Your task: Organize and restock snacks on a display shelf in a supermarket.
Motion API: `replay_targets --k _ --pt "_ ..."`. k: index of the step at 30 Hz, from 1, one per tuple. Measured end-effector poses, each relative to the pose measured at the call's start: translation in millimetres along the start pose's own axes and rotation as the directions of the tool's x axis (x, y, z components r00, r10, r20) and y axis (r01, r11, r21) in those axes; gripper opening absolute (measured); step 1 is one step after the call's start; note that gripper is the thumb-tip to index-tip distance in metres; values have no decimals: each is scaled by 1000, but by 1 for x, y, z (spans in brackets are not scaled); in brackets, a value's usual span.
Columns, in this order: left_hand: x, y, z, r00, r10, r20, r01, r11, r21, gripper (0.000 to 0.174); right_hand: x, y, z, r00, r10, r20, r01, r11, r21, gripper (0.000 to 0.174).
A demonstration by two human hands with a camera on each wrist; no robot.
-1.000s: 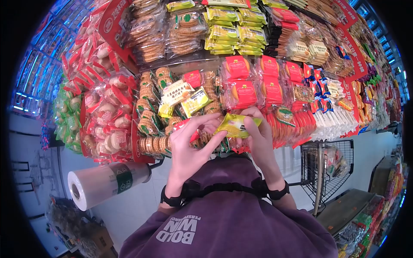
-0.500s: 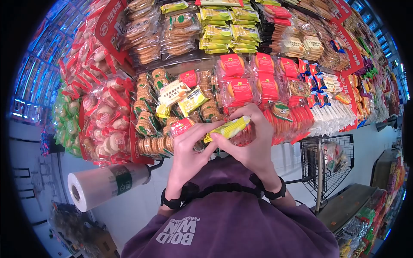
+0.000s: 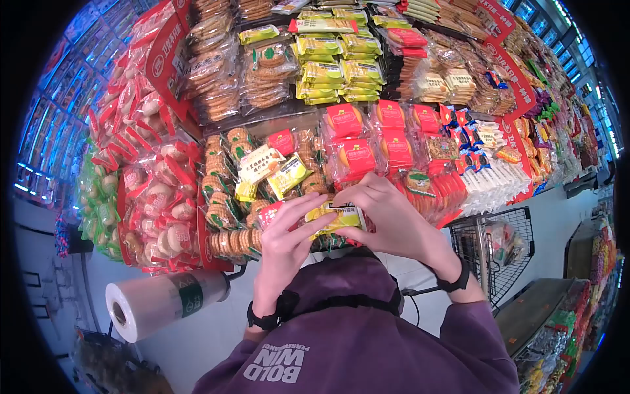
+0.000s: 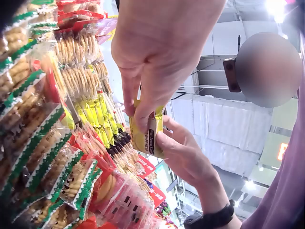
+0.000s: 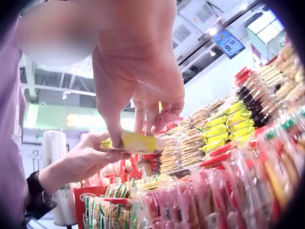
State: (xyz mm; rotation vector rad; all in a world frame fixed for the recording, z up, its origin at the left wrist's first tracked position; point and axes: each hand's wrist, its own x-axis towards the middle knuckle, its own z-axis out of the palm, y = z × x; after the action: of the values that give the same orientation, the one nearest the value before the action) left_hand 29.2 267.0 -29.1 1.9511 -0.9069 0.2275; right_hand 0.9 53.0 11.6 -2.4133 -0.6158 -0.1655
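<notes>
Both hands hold one yellow snack packet (image 3: 338, 218) in front of the chest, over the near edge of the biscuit display. My left hand (image 3: 285, 230) pinches its left end between thumb and fingers. On the other end, my right hand (image 3: 397, 220) has its thumb below and fingers above. A dark-lettered label shows on the packet (image 4: 151, 134) in the left wrist view. In the right wrist view the packet (image 5: 136, 142) appears nearly edge-on between the hands. Just beyond them, a loose yellow packet (image 3: 289, 176) and a cream packet (image 3: 260, 165) lie on wrapped round biscuits (image 3: 220, 213).
Red-labelled biscuits (image 3: 354, 157) fill the tray ahead, with stacked yellow packets (image 3: 321, 72) behind. Red-and-clear bags (image 3: 164, 223) sit at left. A plastic bag roll (image 3: 161, 303) juts out below them. A wire cart (image 3: 508, 259) stands at right.
The packet has been turned over between the hands, passing edge-on, and its lettered face now shows. My right hand has shifted its grip, its forearm angled further right. The head view has shifted slightly.
</notes>
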Motion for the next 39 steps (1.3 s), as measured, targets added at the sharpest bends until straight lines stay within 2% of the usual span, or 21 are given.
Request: replay_targets --k 2,5,6,9,11,14,17,18,22,28,32,36,39 --pt "-1 -1 3 999 -36 -33 37 999 39 45 8 3 -5 996 -58 71 65 993 -102 38" --pt "2 7 3 974 -94 -208 108 993 57 50 38 12 -32 994 -39 102 50 993 -110 39" --pt "0 5 1 974 -91 -207 106 992 65 56 50 20 -39 996 -66 66 76 983 -167 39" --pt "-6 2 -4 975 -122 -185 131 991 35 51 97 64 -52 982 -177 -70 149 944 -295 35" --pt "-8 3 -5 977 -122 -176 132 990 48 45 129 96 -57 939 -308 -154 228 890 -395 34" --pt "-12 6 -10 978 -132 -161 143 988 56 40 162 119 -59 954 -236 -183 148 907 -395 34" --pt "-16 7 -13 972 -160 -170 171 984 48 37 179 135 -51 957 -217 -193 130 913 -386 34" --pt "-18 7 -14 970 -167 -179 177 983 44 36 183 137 -48 948 -251 -197 163 911 -379 30" --pt "-20 0 -17 973 -101 -209 130 982 133 33 182 146 -42 955 -235 -180 136 887 -440 26" --pt "-16 -2 -11 966 -170 -195 181 983 40 31 178 149 -38 940 -264 -216 123 854 -506 23" --pt "-6 -1 -6 985 -115 -130 128 987 95 29 178 154 -42 962 -202 -182 100 886 -453 27" --pt "3 4 -4 978 -184 -97 186 983 8 29 175 150 -51 910 -334 -247 179 852 -491 33" --pt "8 4 -4 982 -169 -89 169 986 0 28 184 145 -52 899 -326 -292 175 880 -442 33"
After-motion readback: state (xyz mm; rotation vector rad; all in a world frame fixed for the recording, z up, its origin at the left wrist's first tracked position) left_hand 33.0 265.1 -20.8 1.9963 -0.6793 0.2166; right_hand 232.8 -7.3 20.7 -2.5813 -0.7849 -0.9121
